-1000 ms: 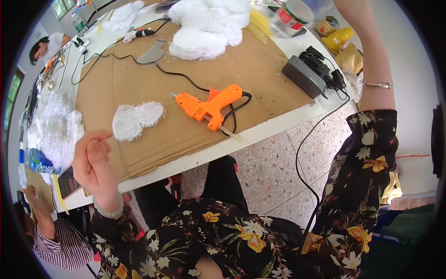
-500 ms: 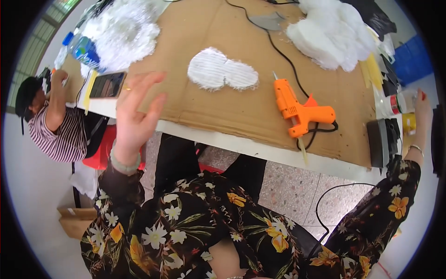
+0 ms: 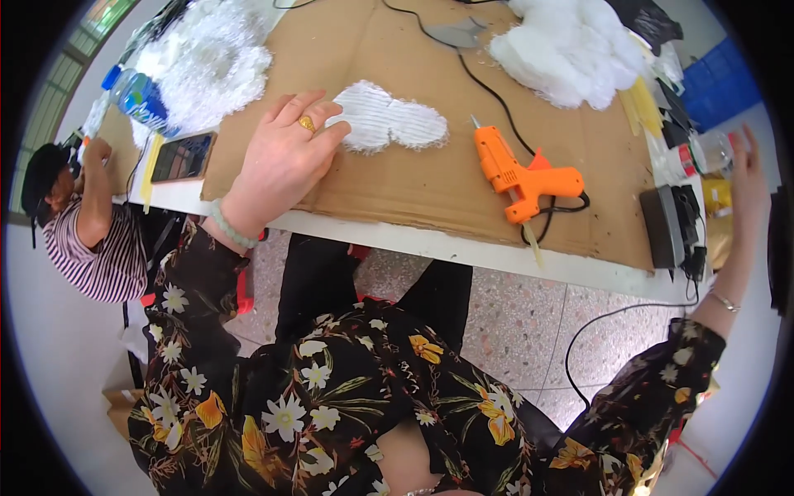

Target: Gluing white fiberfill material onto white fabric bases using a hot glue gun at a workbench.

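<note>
My left hand [image 3: 285, 153], with a gold ring and a pale bead bracelet, is over the cardboard, its fingers bent and apart with nothing seen in them. Its fingertips overlap the left edge of a flat white fluffy fabric piece [image 3: 389, 120] made of rounded lobes; whether they touch it I cannot tell. To the right of that piece lies an orange glue gun [image 3: 525, 175], its nozzle pointing away and a glue stick out of its back end. My right hand [image 3: 748, 169] is at the far right, beside a clear plastic bottle [image 3: 710, 154]; its grip is unclear.
A phone [image 3: 184, 157], a blue-labelled bottle [image 3: 141, 99] and shaggy white material [image 3: 211, 62] are at the left. White stuffing [image 3: 566, 54] lies at the back right, a dark box [image 3: 662, 227] at the right edge. A co-worker [image 3: 91, 231] sits at the left.
My left hand has moved right and away from me, from the table's front edge to the white piece. My right hand remains by the clear bottle, slightly shifted. The whole view has shifted a little.
</note>
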A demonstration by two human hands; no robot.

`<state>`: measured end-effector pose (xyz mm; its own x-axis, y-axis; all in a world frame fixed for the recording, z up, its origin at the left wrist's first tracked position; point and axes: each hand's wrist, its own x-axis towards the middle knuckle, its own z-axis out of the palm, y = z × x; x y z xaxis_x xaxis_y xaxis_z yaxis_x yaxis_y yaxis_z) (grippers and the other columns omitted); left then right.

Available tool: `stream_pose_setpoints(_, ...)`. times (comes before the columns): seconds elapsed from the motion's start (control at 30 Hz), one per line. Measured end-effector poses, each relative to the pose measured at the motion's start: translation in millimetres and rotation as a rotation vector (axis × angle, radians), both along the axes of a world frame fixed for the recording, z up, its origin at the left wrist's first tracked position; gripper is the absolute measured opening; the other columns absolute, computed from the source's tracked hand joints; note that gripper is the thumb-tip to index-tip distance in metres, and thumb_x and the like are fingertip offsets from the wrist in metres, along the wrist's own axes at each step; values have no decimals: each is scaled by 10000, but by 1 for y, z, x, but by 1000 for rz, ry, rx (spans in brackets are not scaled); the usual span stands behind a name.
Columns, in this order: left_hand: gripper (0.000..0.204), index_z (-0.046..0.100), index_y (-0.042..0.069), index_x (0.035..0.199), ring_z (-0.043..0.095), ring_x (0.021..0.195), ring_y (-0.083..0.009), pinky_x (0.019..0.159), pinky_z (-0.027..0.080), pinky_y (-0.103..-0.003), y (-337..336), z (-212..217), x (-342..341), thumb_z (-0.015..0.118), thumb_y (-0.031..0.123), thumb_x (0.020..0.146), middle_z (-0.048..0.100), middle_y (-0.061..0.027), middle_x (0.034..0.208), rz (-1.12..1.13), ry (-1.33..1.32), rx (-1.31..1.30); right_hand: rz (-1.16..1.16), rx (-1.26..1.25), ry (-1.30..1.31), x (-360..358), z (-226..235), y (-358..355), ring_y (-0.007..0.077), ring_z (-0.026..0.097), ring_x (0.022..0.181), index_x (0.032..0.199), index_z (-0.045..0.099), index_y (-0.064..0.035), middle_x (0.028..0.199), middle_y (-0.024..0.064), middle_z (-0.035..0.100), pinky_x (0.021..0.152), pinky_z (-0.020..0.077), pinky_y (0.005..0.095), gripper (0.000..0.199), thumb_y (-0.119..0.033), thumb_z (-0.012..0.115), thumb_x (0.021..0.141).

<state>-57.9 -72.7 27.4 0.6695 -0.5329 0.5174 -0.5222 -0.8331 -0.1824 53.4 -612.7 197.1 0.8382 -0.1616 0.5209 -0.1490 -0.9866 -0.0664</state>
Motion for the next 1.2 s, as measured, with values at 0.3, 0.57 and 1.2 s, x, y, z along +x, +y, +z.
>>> stream_pose_setpoints(0.3, 147, 620, 58, 831, 597, 999, -280, 948, 426, -461, 3, 12, -24, 632, 85, 687, 650, -71, 886, -7, -14, 77, 700, 45, 168, -99, -83, 135, 173, 490, 629, 1114, 629, -23, 750, 97, 503, 596, 422, 279, 273, -45, 613, 843)
stream_pose_setpoints(0.57, 160, 650, 64, 926, 610, 974, -270, 949, 418, -465, 20, 19, -39, 643, 132, 780, 658, -79, 883, -19, 19, -233, 671, 96, 93, -182, -66, 142, 162, 503, 662, 1116, 612, 9, 785, 85, 505, 615, 426, 269, 287, 13, 605, 830)
stream_pose_setpoints(1.2, 256, 620, 17, 1106, 615, 978, -300, 816, 486, -361, 20, 51, 86, 545, 87, 871, 669, -150, 982, -119, 190, -475, -406, 1580, 43, -427, -418, 91, 165, 547, 533, 867, 598, -13, 696, 75, 580, 471, 459, 278, 122, -117, 546, 829)
